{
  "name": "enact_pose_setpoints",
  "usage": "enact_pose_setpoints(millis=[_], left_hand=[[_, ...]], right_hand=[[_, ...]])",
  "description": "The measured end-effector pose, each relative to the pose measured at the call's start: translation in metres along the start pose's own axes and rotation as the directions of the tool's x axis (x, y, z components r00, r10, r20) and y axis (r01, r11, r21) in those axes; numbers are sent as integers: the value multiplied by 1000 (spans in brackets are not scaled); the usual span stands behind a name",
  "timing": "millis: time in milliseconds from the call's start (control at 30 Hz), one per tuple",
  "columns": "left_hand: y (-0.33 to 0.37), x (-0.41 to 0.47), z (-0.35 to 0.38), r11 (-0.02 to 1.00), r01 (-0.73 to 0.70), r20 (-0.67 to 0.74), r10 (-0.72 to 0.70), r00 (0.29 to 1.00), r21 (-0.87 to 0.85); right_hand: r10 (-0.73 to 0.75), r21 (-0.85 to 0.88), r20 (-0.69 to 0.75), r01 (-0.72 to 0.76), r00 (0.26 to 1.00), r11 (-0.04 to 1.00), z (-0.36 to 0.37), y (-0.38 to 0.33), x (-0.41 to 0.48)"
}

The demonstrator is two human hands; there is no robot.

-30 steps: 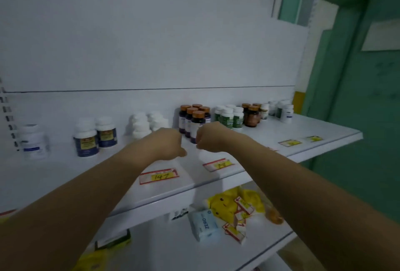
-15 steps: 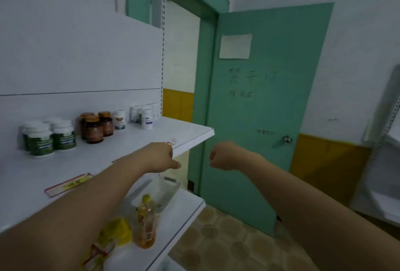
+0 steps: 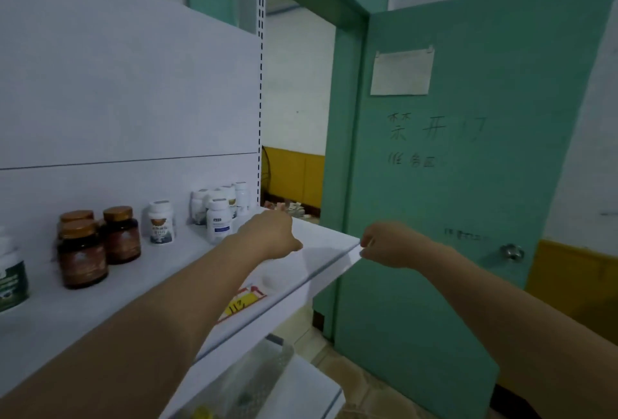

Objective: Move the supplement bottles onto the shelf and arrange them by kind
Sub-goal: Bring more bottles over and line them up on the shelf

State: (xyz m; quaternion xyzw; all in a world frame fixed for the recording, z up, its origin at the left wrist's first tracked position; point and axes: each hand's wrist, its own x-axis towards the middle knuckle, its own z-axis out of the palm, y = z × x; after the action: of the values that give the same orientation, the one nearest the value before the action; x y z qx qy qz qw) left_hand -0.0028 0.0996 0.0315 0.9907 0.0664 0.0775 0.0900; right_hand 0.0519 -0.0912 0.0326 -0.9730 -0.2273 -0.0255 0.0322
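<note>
Green door (image 3: 468,184), behind right hand, paper sheet taped near its top, round knob to the right of the wrist.
White shelf (image 3: 321,244), under left hand; its far corner meets right hand.
Amber bottles (image 3: 97,244), three, bronze caps, grouped on shelf well left of left hand.
White supplement bottles (image 3: 217,211), cluster at the back, just beyond left hand; one stands apart (image 3: 161,222) nearer the amber group.
Left hand (image 3: 271,236), loosely curled, empty, over shelf.
Right hand (image 3: 388,244), fingers pinched at shelf corner, carrying nothing.
Yellow price tag (image 3: 242,301), flat beside left forearm.
</note>
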Motion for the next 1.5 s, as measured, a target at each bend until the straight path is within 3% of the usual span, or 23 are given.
enact_pose_setpoints(millis=[233, 400, 500, 633, 733, 900, 967, 1100, 1267, 1400, 1500], left_hand=[[-37, 67, -11, 978, 203, -278, -210, 937, -54], [-72, 92, -2, 895, 426, -451, -436, 779, -131], [-86, 98, 5, 816, 555, -517, -549, 657, -161], [-92, 95, 10, 665, 645, -481, -735, 478, -375], [-99, 91, 13, 570, 640, -382, -821, 424, -515], [-95, 99, 22, 409, 608, -125, -882, 454, -681], [-94, 103, 28, 430, 582, -88, -849, 522, -691], [-96, 105, 37, 468, 513, -88, -794, 601, -720], [-101, 101, 34, 514, 483, -125, -765, 632, -709], [-100, 98, 29, 513, 334, -213, -742, 636, -791], [-96, 95, 25, 462, 281, -188, -737, 650, -841]], right_hand=[[-210, 44, -40, 212, 977, 976, -4, -33, 124], [-410, 114, -52, 413, 911, 903, 10, -62, 201], [-551, 208, -48, 548, 833, 811, 19, -82, 237], [-717, 468, 57, 616, 694, 634, 28, -115, 254], [-771, 547, 83, 618, 631, 565, 42, -135, 266], [-765, 690, 66, 525, 640, 499, 59, -148, 288], [-793, 744, 37, 513, 608, 428, 62, -151, 293], [-838, 810, -24, 502, 545, 303, 65, -159, 294], [-830, 877, -37, 416, 556, 240, 75, -161, 302], [-836, 941, -14, 291, 548, 174, 71, -155, 304], [-843, 984, 40, 124, 536, 126, 58, -147, 297]])
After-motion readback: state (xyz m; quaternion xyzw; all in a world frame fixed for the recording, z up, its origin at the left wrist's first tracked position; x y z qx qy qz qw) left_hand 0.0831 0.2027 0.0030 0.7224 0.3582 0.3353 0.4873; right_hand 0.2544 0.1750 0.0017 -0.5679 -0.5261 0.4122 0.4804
